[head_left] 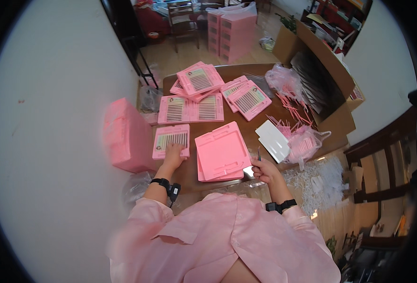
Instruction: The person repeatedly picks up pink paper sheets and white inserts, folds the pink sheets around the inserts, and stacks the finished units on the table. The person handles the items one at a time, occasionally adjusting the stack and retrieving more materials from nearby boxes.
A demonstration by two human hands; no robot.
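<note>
My left hand (173, 156) is curled over the near edge of a pink tray (157, 150) with rows of dark strips on a pale card. Its fingers look closed on the tray, though their tips are partly hidden. To its right, a plain pink tray (221, 153) lies askew on another pink tray. My right hand (264, 170) is closed at the right corner of this stack, around a thin dark tool (259, 153) that looks like tweezers. Whether the fingers also touch the tray, I cannot tell.
More filled pink trays (199, 80) are piled at the back, with others (250, 100) beside them. A tall pink stack (126, 134) stands left. White cards (273, 141), pink sticks (279, 125), plastic bags (307, 144) and an open cardboard box (328, 61) are on the right.
</note>
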